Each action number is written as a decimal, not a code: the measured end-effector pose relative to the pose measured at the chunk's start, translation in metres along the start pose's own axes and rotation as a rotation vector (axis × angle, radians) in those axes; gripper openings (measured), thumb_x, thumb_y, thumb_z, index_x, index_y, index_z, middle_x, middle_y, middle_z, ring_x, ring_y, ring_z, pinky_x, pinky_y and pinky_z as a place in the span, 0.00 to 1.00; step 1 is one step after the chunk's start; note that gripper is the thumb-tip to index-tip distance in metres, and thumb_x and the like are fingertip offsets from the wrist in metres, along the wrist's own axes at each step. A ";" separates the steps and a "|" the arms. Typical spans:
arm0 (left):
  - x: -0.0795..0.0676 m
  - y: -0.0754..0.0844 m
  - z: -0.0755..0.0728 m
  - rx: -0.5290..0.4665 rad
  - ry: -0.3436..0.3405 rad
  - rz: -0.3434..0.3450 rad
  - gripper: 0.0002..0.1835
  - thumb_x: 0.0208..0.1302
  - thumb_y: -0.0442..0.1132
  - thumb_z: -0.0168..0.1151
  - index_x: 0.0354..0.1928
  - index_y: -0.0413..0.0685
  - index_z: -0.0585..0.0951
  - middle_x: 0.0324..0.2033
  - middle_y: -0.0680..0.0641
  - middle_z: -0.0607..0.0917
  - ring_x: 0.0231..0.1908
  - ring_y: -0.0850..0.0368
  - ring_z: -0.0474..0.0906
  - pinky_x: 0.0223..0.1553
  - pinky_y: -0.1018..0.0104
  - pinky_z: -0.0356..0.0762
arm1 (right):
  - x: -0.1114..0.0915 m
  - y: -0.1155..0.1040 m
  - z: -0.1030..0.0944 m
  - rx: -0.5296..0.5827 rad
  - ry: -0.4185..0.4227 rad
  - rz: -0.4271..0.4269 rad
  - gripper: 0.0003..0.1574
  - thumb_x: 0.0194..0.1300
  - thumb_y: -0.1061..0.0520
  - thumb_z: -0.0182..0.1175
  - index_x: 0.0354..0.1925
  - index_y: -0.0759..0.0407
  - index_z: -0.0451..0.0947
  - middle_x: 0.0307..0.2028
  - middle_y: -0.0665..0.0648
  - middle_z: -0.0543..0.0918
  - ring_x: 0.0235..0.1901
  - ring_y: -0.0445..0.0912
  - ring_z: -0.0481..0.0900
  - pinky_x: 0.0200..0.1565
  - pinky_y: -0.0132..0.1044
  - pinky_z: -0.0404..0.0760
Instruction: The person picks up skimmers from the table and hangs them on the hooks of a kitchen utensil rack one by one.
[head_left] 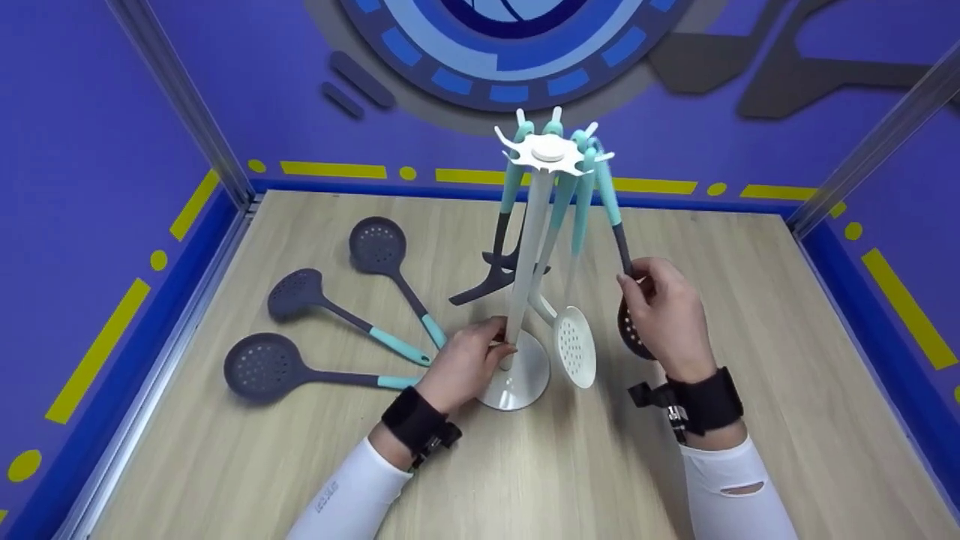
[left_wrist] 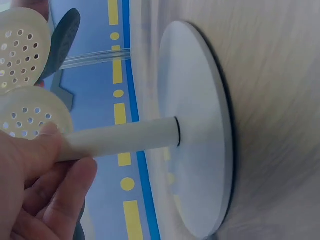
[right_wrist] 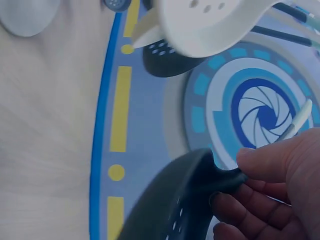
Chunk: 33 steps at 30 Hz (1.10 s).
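Observation:
A white utensil stand (head_left: pixel 530 247) rises from a round base (head_left: pixel 517 390) on the wooden table. My left hand (head_left: pixel 469 360) grips its post just above the base. At the stand's right side my right hand (head_left: pixel 667 315) pinches the dark neck of a skimmer (head_left: pixel 609 199), whose teal handle reaches up to the hooks. The skimmer's dark bowl (right_wrist: pixel 165 205) shows large in the right wrist view; in the head view my fingers partly hide it. A white skimmer (head_left: pixel 575 349) hangs between my hands, with other teal-handled utensils around the post.
Three dark perforated utensils with teal handles lie left of the stand: a far skimmer (head_left: pixel 379 244), a curved one (head_left: pixel 296 294) and a near skimmer (head_left: pixel 262 367). Blue printed panels (head_left: pixel 90 112) wall the table (head_left: pixel 195 465) at the back and both sides.

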<state>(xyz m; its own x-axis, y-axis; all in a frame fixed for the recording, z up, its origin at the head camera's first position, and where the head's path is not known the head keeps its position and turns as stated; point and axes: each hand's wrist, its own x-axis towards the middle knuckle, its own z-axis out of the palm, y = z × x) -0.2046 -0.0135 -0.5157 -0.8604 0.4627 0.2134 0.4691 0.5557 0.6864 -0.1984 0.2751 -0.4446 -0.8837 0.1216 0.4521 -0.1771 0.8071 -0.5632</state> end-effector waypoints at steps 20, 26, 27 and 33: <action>-0.001 -0.002 0.005 -0.014 -0.004 0.004 0.07 0.76 0.39 0.63 0.51 0.48 0.81 0.44 0.48 0.90 0.41 0.59 0.86 0.41 0.65 0.85 | -0.015 -0.034 -0.029 0.101 0.097 -0.133 0.10 0.75 0.57 0.63 0.50 0.60 0.80 0.35 0.52 0.85 0.29 0.40 0.77 0.31 0.23 0.71; 0.000 -0.002 0.008 -0.018 0.009 0.004 0.09 0.76 0.40 0.63 0.53 0.48 0.81 0.45 0.48 0.90 0.43 0.58 0.87 0.42 0.64 0.85 | -0.018 -0.042 -0.033 0.128 0.115 -0.169 0.10 0.74 0.58 0.64 0.50 0.61 0.80 0.35 0.52 0.85 0.29 0.39 0.77 0.32 0.21 0.72; 0.000 -0.002 0.008 -0.019 0.012 0.004 0.10 0.76 0.40 0.63 0.54 0.48 0.81 0.46 0.47 0.90 0.44 0.58 0.87 0.43 0.64 0.85 | -0.018 -0.044 -0.034 0.131 0.116 -0.170 0.10 0.74 0.59 0.64 0.50 0.61 0.80 0.36 0.52 0.85 0.29 0.39 0.77 0.32 0.21 0.72; 0.000 0.000 0.009 -0.018 0.024 -0.001 0.11 0.76 0.41 0.63 0.56 0.48 0.81 0.47 0.47 0.90 0.45 0.57 0.87 0.43 0.64 0.86 | -0.021 -0.050 -0.038 0.139 0.112 -0.164 0.10 0.74 0.59 0.64 0.50 0.60 0.80 0.36 0.52 0.85 0.30 0.39 0.77 0.34 0.20 0.74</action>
<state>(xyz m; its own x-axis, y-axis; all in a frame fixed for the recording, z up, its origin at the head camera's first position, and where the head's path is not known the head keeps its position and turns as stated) -0.2024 -0.0075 -0.5219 -0.8653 0.4458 0.2291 0.4649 0.5433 0.6991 -0.1541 0.2545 -0.3995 -0.7858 0.0647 0.6151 -0.3792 0.7353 -0.5618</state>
